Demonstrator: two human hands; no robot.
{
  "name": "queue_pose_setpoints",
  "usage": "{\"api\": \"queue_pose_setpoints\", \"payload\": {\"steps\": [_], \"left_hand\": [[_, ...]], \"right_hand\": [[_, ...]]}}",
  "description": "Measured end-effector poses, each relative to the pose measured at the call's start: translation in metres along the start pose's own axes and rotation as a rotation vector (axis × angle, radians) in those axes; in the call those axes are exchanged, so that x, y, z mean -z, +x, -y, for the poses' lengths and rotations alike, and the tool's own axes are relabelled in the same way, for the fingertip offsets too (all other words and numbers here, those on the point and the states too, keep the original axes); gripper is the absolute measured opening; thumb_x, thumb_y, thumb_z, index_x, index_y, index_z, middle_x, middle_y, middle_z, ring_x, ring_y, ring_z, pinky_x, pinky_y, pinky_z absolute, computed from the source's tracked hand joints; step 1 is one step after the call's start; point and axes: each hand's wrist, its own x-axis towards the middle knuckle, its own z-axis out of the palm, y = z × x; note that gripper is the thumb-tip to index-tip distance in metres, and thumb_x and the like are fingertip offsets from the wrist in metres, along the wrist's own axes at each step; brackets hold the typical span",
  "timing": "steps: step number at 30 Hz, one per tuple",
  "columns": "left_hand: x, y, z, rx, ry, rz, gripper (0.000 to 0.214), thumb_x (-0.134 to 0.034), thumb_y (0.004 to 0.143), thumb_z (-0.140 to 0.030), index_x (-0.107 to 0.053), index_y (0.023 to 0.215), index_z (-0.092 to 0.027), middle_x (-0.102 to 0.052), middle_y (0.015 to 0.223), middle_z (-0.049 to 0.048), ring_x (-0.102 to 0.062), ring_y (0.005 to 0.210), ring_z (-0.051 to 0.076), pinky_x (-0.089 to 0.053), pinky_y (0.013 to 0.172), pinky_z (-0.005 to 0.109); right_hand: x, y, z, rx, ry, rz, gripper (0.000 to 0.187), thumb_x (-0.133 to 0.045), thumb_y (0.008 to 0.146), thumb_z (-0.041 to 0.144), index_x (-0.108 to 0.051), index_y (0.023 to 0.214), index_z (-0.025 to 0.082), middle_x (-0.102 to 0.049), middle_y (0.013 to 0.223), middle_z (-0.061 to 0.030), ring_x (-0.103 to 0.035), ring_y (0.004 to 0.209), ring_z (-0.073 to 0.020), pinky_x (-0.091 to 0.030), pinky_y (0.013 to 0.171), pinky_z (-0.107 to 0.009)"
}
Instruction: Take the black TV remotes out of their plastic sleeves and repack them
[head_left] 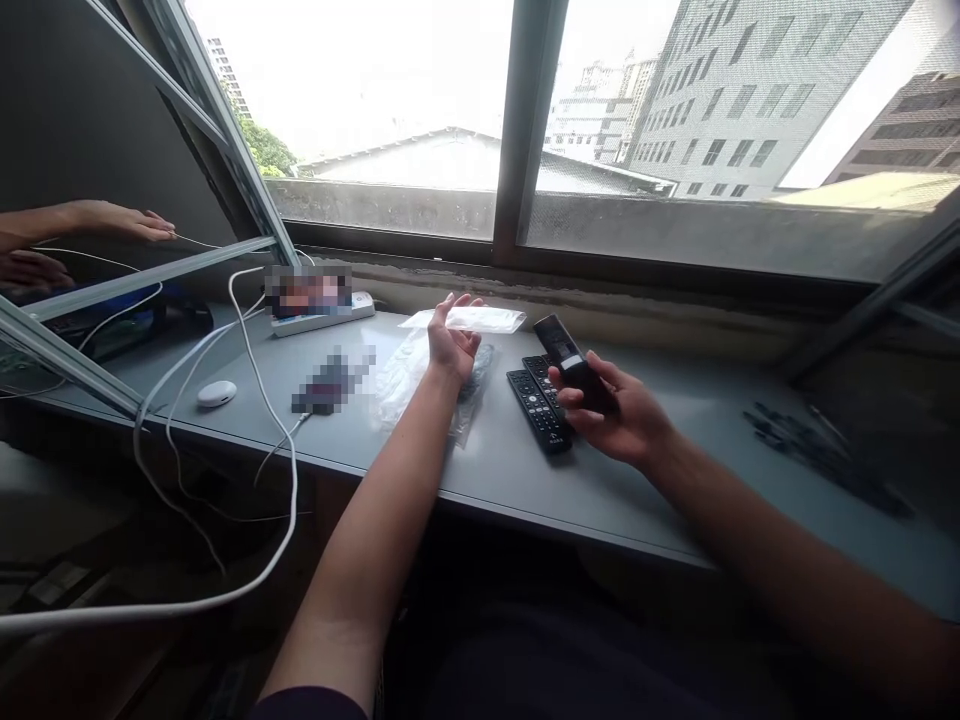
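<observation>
My left hand (454, 345) is raised over the desk, fingers curled round a thin clear plastic sleeve (491, 319) that sticks out to both sides. Below and behind that hand lie more clear plastic bags (405, 375). My right hand (626, 415) grips a slim black remote control (574, 368), tilted up, with a pale patch on the face turned to me. Just under it, two black remote controls with buttons lie side by side; the nearer remote (538, 412) partly overlaps the other (546, 378) from my view.
White cables (292, 490) loop over the desk's left front edge. A white round case (216, 394), a power strip (322, 322) and a blurred-out item stand left. Another person's hand (142, 224) holds a thin cable beyond the metal frame (225, 130). Dark pieces (821, 450) lie right.
</observation>
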Motion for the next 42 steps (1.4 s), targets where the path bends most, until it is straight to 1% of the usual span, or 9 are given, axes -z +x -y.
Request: {"api": "queue_pose_setpoints", "payload": {"steps": [5,13,18,24,29,34,37,39,42], "left_hand": [[-0.0006,-0.0003,-0.0011,0.008,-0.011,0.002,0.031,-0.073,0.102,-0.044,-0.081,0.124,-0.024,-0.083,0.115,0.0091,-0.074,0.078,0.012,-0.045,0.049,0.016],[0.0003,0.0000,-0.0008,-0.006,0.032,0.019,0.029,-0.074,0.099,-0.043,-0.081,0.118,-0.022,-0.083,0.116,0.0095,-0.074,0.083,0.014,-0.044,0.050,0.018],[0.0012,0.0005,-0.0002,-0.017,0.041,0.035,0.029,-0.077,0.097,-0.043,-0.081,0.116,-0.021,-0.083,0.115,0.0104,-0.075,0.083,0.015,-0.047,0.051,0.019],[-0.0020,-0.0019,-0.0011,-0.015,0.034,0.045,0.031,-0.077,0.098,-0.043,-0.080,0.121,-0.021,-0.083,0.113,0.0095,-0.077,0.083,0.015,-0.048,0.050,0.018],[-0.0026,-0.0026,-0.0017,0.006,0.008,0.053,0.034,-0.077,0.099,-0.042,-0.080,0.127,-0.022,-0.083,0.112,0.0095,-0.077,0.083,0.015,-0.050,0.050,0.018],[-0.0025,-0.0023,-0.0016,-0.003,0.020,0.062,0.034,-0.076,0.099,-0.041,-0.079,0.126,-0.022,-0.083,0.116,0.0103,-0.078,0.088,0.016,-0.050,0.052,0.018],[-0.0031,-0.0027,-0.0016,0.011,-0.005,0.049,0.038,-0.078,0.098,-0.041,-0.078,0.131,-0.023,-0.083,0.114,0.0097,-0.079,0.087,0.017,-0.050,0.051,0.019],[-0.0032,-0.0027,-0.0015,0.016,-0.010,0.048,0.039,-0.078,0.098,-0.042,-0.078,0.132,-0.023,-0.083,0.113,0.0096,-0.079,0.087,0.017,-0.050,0.051,0.019],[-0.0025,-0.0022,-0.0011,0.007,0.001,0.065,0.037,-0.077,0.099,-0.042,-0.078,0.130,-0.021,-0.083,0.113,0.0098,-0.080,0.089,0.017,-0.051,0.052,0.018]], "right_hand": [[0.0016,0.0034,-0.0042,0.027,-0.016,0.057,0.036,-0.038,0.122,0.042,-0.065,0.110,0.021,-0.069,0.095,-0.0070,-0.050,0.053,-0.0116,-0.049,0.037,-0.020],[-0.0035,-0.0026,-0.0046,0.017,-0.022,0.049,0.020,-0.058,0.115,0.030,-0.069,0.128,0.021,-0.064,0.090,-0.0023,-0.056,0.060,-0.0114,-0.051,0.039,-0.015],[-0.0036,-0.0022,-0.0043,0.029,-0.031,0.055,0.028,-0.051,0.118,0.044,-0.068,0.117,0.021,-0.072,0.101,-0.0083,-0.061,0.064,-0.0140,-0.047,0.037,-0.018],[-0.0012,0.0012,-0.0032,-0.028,0.056,0.057,0.031,-0.043,0.114,0.028,-0.066,0.133,0.019,-0.055,0.075,0.0005,-0.051,0.054,-0.0149,-0.049,0.039,-0.021],[-0.0021,0.0020,-0.0030,-0.049,0.092,-0.003,0.029,-0.056,0.115,0.039,-0.065,0.133,0.019,-0.056,0.076,0.0004,-0.055,0.057,-0.0139,-0.052,0.039,-0.018],[-0.0023,0.0034,-0.0036,0.001,0.014,-0.095,0.026,-0.058,0.115,0.041,-0.068,0.128,0.021,-0.075,0.103,-0.0122,-0.074,0.074,-0.0194,-0.065,0.049,-0.024],[0.0008,0.0058,-0.0026,0.010,0.003,-0.091,0.030,-0.048,0.118,0.044,-0.067,0.129,0.023,-0.079,0.112,-0.0152,-0.073,0.070,-0.0189,-0.055,0.037,-0.021],[0.0019,0.0060,-0.0021,-0.001,0.022,-0.064,0.035,-0.039,0.119,0.044,-0.065,0.130,0.023,-0.077,0.104,-0.0132,-0.066,0.062,-0.0169,-0.047,0.032,-0.019],[0.0007,0.0038,-0.0024,-0.015,0.051,0.016,0.035,-0.038,0.119,0.036,-0.065,0.136,0.022,-0.068,0.086,-0.0056,-0.055,0.054,-0.0140,-0.048,0.034,-0.018]]}}
